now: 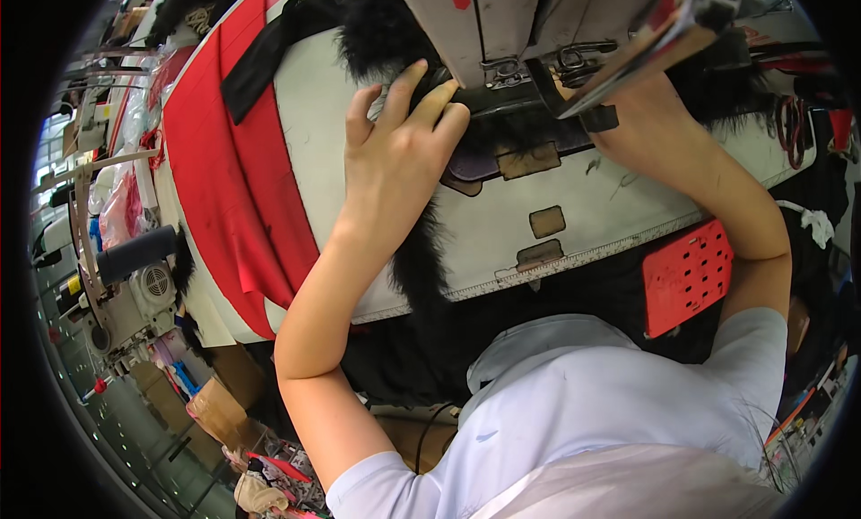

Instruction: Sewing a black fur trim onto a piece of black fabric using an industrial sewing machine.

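A sewing machine [466, 35] stands at the top middle over a white table [466, 241]. Black furry fabric [381, 30] runs by its needle area, and a strip hangs toward the table's front edge. On the fur left of the machine lies my left hand [399, 151], fingers spread and bent, pressing on it; the thumb side is partly hidden. Behind the machine's right side reaches my right hand [641, 125], its fingers hidden by the machine parts, so what they hold cannot be seen. Smooth black cloth [256, 75] extends at the far left of the fur.
Red fabric [224, 160] drapes over the table's left side. A measuring tape [610, 238] runs along the front edge. A red perforated plate [688, 277] sits by my right forearm. Red-handled scissors [793, 134] lie at the right end. Another machine with a motor [154, 286] stands at left.
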{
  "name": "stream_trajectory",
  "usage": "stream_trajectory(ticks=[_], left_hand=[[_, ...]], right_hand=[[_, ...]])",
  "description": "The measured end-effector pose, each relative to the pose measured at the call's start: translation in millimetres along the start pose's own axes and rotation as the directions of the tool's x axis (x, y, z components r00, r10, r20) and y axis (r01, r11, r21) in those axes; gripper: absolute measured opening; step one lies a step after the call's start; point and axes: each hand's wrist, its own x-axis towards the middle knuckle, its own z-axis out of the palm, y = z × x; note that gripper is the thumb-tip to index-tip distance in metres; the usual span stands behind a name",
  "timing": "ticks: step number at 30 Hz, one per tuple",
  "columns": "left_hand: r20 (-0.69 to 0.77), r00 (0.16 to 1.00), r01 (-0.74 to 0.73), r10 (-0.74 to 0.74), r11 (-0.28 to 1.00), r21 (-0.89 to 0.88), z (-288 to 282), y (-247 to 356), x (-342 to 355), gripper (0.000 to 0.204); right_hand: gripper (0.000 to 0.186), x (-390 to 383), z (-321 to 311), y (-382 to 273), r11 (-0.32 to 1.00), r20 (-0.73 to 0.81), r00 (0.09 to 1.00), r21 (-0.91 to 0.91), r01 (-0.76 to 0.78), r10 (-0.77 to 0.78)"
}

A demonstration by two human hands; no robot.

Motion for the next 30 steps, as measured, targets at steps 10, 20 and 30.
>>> stream_trajectory(ticks=[10, 20, 30], left_hand=[[-0.047, 0.967, -0.234, 0.249, 0.950, 0.208, 4, -10, -13, 0.008], [0.054, 0.963, -0.269, 0.265, 0.959, 0.094, -7, -18, -11, 0.046], [-0.046, 0.958, 0.271, -0.285, 0.942, -0.197, -7, 2, -30, 0.050]], right_hand=[[0.017, 0, 3, 1, 0.996, 0.002, 0.996, -0.021, 0.088, -0.088], [0.043, -4, 1, 9, 0.987, 0.002, 0.987, 0.021, 0.158, -0.158], [0.022, -1, 8, 14, 0.983, -0.075, 0.985, 0.083, 0.163, -0.157]])
